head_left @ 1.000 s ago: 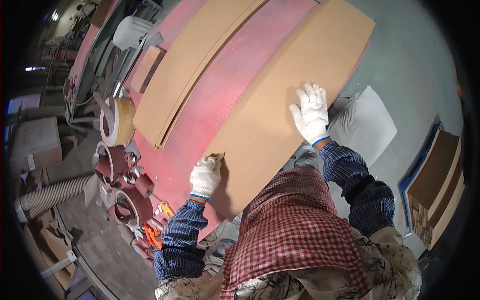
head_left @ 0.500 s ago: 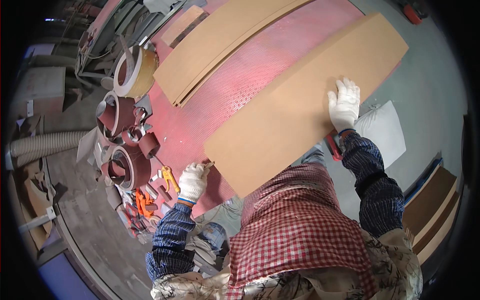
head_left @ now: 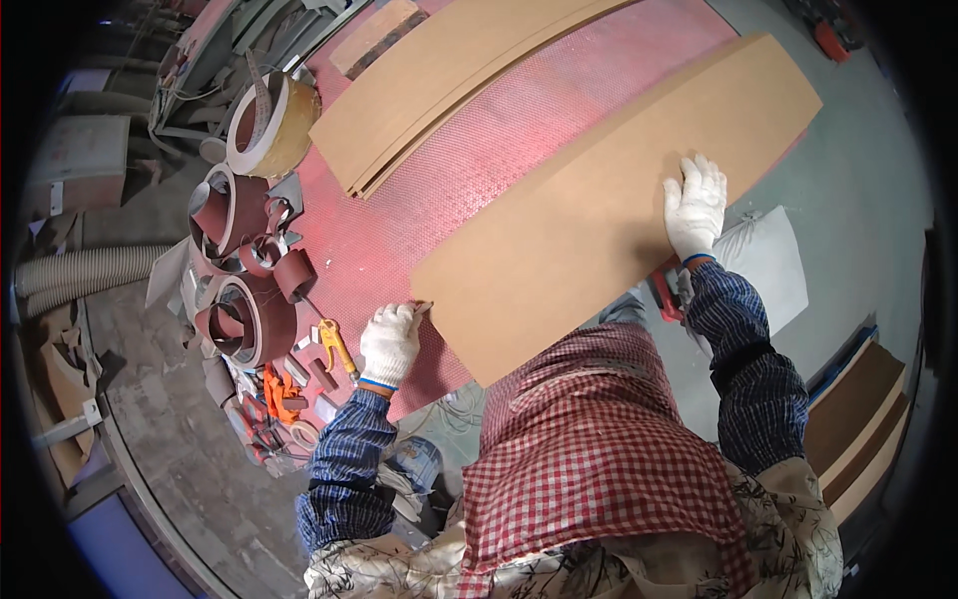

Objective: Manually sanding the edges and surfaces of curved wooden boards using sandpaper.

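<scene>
A long brown fibreboard panel (head_left: 599, 200) lies across a red perforated worktable (head_left: 469, 150). My left hand (head_left: 389, 341), in a white glove, is closed on a small object pressed against the panel's near left edge; what the object is cannot be told. My right hand (head_left: 696, 205), also gloved, lies flat with fingers spread on the panel's right part. A red checked cloth (head_left: 589, 449) at my chest hides the panel's near edge.
A stack of similar panels (head_left: 449, 80) lies further back on the table. Rolls of dark red abrasive belt (head_left: 244, 319) and a large tape roll (head_left: 264, 125) crowd the left edge. Orange hand tools (head_left: 334, 344) lie near my left hand. More boards (head_left: 858, 419) lean at right, by a white sheet (head_left: 768, 260).
The view has swung, so the panel now lies more across the picture. My left hand stays at the panel's left edge and my right hand stays flat on it.
</scene>
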`<state>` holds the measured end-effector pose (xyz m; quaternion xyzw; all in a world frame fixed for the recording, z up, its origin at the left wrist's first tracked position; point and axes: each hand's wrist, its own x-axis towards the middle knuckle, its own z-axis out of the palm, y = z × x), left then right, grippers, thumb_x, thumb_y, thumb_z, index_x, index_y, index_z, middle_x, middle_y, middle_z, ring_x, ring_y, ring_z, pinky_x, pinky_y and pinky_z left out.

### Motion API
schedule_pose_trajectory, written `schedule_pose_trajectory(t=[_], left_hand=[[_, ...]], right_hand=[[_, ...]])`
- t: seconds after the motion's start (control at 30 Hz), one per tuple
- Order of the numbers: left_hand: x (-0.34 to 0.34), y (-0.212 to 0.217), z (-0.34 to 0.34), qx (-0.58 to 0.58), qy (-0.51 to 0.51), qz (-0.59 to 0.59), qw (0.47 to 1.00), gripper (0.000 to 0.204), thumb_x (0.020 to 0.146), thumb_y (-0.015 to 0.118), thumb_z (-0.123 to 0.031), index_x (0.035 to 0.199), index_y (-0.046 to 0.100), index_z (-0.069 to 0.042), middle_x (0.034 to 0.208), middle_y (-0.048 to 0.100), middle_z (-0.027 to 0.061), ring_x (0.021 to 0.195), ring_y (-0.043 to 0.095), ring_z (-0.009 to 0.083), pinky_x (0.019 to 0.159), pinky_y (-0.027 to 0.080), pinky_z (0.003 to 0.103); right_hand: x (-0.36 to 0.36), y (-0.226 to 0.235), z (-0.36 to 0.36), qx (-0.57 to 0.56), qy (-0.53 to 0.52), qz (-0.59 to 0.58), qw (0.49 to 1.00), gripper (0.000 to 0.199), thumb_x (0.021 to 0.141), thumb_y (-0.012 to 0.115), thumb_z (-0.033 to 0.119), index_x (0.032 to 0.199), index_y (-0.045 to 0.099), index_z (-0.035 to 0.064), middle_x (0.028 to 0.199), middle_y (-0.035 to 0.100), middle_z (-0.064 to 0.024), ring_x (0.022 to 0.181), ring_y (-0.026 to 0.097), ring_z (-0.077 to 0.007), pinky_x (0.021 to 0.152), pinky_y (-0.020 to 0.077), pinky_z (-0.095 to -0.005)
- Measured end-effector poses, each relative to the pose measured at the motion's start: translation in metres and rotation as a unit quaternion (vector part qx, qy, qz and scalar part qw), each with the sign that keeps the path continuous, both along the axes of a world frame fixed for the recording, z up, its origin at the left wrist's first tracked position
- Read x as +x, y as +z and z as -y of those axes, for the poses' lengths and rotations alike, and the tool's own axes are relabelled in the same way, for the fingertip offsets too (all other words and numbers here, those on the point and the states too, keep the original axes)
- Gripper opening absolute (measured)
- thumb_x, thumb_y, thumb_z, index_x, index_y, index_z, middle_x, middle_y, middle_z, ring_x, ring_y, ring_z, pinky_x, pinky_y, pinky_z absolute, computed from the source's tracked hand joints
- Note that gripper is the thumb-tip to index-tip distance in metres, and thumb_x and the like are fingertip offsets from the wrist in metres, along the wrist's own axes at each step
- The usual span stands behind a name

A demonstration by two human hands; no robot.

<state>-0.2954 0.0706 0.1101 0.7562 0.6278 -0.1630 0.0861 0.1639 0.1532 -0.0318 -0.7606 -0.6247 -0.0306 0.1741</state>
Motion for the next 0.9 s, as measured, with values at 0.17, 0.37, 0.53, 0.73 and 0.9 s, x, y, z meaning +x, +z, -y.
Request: schedule_pose_trajectory(t=[0.17, 0.37, 0.53, 0.73, 0.9], left_hand=[[0.038, -0.007, -0.026, 0.012, -0.033, 0.03, 0.999, 0.014, 0.085, 0.058, -0.016, 0.093, 0.064, -0.006, 0.087, 0.065, 0.0133, 0.083, 0.064, 0.0308, 0.069, 0.054, 0.041], [0.145, -0.037, -0.083, 0.073, -0.084, 0.098, 0.989, 0.017, 0.086, 0.056, -0.021, 0.082, 0.065, -0.007, 0.08, 0.066, 0.0128, 0.078, 0.065, 0.0308, 0.065, 0.054, 0.042], [0.156, -0.023, -0.098, 0.032, -0.06, 0.121, 0.99, 0.027, 0.09, 0.058, -0.034, 0.085, 0.066, -0.008, 0.084, 0.066, 0.0135, 0.081, 0.064, 0.0326, 0.068, 0.053, 0.043], [0.017, 0.022, -0.009, -0.001, 0.049, 0.09, 0.995, 0.022, 0.09, 0.061, -0.031, 0.092, 0.07, -0.011, 0.081, 0.063, 0.0133, 0.081, 0.061, 0.0324, 0.07, 0.051, 0.043], [-0.017, 0.022, 0.037, -0.004, 0.07, 0.071, 0.995, 0.022, 0.089, 0.062, -0.029, 0.095, 0.069, -0.01, 0.082, 0.063, 0.0132, 0.082, 0.061, 0.0332, 0.071, 0.05, 0.044]], right_hand=[[-0.002, 0.0, 0.005, 0.007, -0.003, 0.008, 1.0, 0.045, 0.087, 0.059, 0.032, 0.124, 0.053, 0.0079, 0.136, 0.049, -0.0144, 0.129, 0.041, -0.0352, 0.113, 0.0247, -0.048], [-0.001, 0.001, 0.002, 0.005, 0.001, 0.01, 1.0, 0.045, 0.088, 0.058, 0.032, 0.125, 0.052, 0.0084, 0.136, 0.049, -0.0147, 0.129, 0.041, -0.0357, 0.113, 0.0249, -0.048], [-0.001, 0.0, 0.0, -0.009, -0.002, 0.013, 1.0, 0.045, 0.089, 0.057, 0.034, 0.126, 0.052, 0.0095, 0.137, 0.048, -0.0147, 0.13, 0.04, -0.0354, 0.113, 0.0243, -0.0474], [0.0, 0.005, 0.004, -0.014, -0.012, 0.025, 1.0, 0.045, 0.09, 0.055, 0.036, 0.127, 0.051, 0.01, 0.137, 0.047, -0.0149, 0.131, 0.039, -0.0347, 0.114, 0.0234, -0.0464], [-0.002, 0.01, 0.002, 0.003, 0.004, 0.021, 1.0, 0.043, 0.088, 0.058, 0.034, 0.124, 0.054, 0.0092, 0.135, 0.049, -0.0151, 0.129, 0.041, -0.0353, 0.112, 0.0264, -0.0476]])
